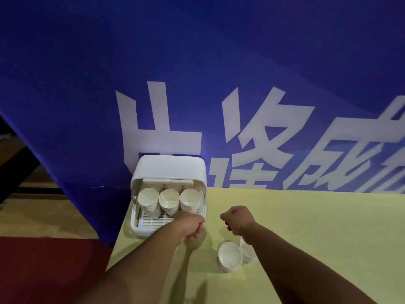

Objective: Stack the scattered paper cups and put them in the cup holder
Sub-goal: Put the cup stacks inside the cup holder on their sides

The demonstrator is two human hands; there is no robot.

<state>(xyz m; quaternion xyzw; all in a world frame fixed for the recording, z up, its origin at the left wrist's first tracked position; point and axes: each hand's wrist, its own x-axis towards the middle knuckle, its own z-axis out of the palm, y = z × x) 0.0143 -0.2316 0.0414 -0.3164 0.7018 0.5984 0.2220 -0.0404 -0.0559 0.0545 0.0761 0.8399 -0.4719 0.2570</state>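
The white cup holder (pixel 151 231) stands open at the table's left edge, against the banner. Three stacks of white paper cups (pixel 168 201) lean side by side inside it on a slatted tray. My left hand (pixel 192 227) lies with curled fingers over the holder's front right corner; its fingertips are hidden, so a grip cannot be made out. My right hand (pixel 237 219) hovers as a closed fist to the right of the holder, with nothing visible in it. Two short stacks of paper cups (pixel 229 256) stand on the table under my right forearm; the right-hand stack (pixel 246 252) is partly covered.
The table has a pale yellow cloth (pixel 317 227) and stretches off to the right. A large blue banner (pixel 197 84) with white characters hangs right behind the holder. Left of the table are wooden floor and red carpet (pixel 43 270).
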